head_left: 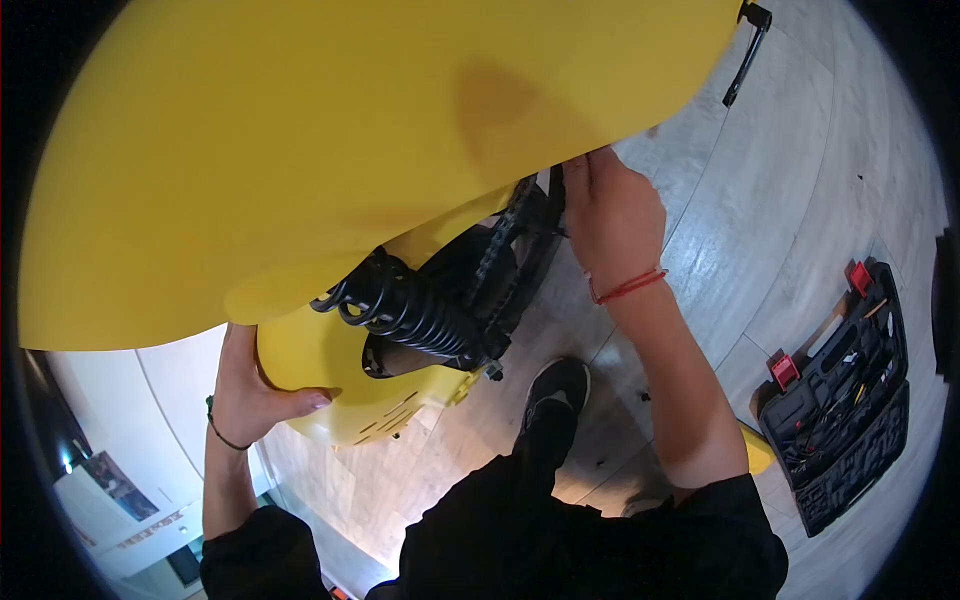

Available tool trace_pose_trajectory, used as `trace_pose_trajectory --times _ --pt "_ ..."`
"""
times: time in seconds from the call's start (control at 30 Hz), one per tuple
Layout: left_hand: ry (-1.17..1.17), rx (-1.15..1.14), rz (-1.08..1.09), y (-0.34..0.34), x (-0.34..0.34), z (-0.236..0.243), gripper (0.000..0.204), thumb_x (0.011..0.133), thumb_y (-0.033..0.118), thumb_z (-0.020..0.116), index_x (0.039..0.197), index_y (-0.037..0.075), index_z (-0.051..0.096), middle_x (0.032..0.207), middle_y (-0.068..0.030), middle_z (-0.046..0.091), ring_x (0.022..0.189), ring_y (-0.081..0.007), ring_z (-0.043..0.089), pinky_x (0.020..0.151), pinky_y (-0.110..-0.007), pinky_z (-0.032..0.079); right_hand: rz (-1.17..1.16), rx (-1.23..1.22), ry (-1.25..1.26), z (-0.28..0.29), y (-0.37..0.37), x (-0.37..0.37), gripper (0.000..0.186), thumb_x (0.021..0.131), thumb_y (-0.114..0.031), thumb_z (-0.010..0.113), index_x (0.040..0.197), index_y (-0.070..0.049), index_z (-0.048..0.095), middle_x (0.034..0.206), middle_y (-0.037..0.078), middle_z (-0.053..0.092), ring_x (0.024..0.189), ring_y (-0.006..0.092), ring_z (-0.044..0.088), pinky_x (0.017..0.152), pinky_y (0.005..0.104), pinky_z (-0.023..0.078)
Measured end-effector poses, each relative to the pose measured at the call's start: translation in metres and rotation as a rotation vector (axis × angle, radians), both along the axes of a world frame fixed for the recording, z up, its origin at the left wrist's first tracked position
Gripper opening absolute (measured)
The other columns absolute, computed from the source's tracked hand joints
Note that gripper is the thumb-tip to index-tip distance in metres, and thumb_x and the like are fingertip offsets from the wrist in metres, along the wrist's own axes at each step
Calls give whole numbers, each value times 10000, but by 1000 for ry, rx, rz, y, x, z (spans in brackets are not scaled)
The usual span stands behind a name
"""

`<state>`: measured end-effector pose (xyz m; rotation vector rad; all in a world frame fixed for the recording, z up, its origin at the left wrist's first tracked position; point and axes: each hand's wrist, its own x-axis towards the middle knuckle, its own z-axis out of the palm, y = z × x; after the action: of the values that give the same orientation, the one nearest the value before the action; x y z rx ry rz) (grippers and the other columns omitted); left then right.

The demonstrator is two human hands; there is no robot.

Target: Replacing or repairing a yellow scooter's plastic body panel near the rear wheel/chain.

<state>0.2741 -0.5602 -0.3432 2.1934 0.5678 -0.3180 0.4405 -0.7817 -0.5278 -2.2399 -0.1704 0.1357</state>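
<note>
A large smooth yellow body shell [330,130] fills the upper part of the view. Below its edge is a rounded yellow cover [340,400] with slots. My left hand [258,395] grips the cover's left side, thumb on its face and fingers hidden behind. A black coil-spring shock absorber [415,310] shows between shell and cover, with a chain [490,255] running up beside it. My right hand [615,215] is closed at the shell's lower edge, beside a black frame part [540,240]. Whatever its fingertips hold is hidden.
An opened black tool case [840,390] with red latches lies on the wood floor [730,290] at the right. A black crank arm [748,58] sticks out at the upper right. My shoe [560,385] stands below the shock absorber. White cabinets [165,420] are at the left.
</note>
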Motion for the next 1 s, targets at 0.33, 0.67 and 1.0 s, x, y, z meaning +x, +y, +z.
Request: trace_pose_trajectory --times 0.33,0.67,1.0 --pt "19 8 -2 5 -2 0 1043 529 301 876 1354 11 305 1243 -121 486 1115 -240 531 932 -365 465 -21 135 -138 -4 4 -1 215 901 -247 511 947 -40 540 676 209 619 638 389 613 569 482 484" --pt "52 49 -12 -1 2 2 1200 526 369 870 1436 -2 182 1329 -122 435 1180 -241 487 976 -379 437 19 -56 -66 1 3 -2 292 928 -298 457 848 -38 563 646 183 628 603 367 629 545 464 496" --pt "35 88 -27 -1 2 1 1234 514 416 865 1445 -2 171 1358 -145 414 1218 -252 459 1006 -387 405 37 -50 50 8 5 -1 321 936 -311 435 859 -38 583 685 212 635 645 382 635 592 466 510"
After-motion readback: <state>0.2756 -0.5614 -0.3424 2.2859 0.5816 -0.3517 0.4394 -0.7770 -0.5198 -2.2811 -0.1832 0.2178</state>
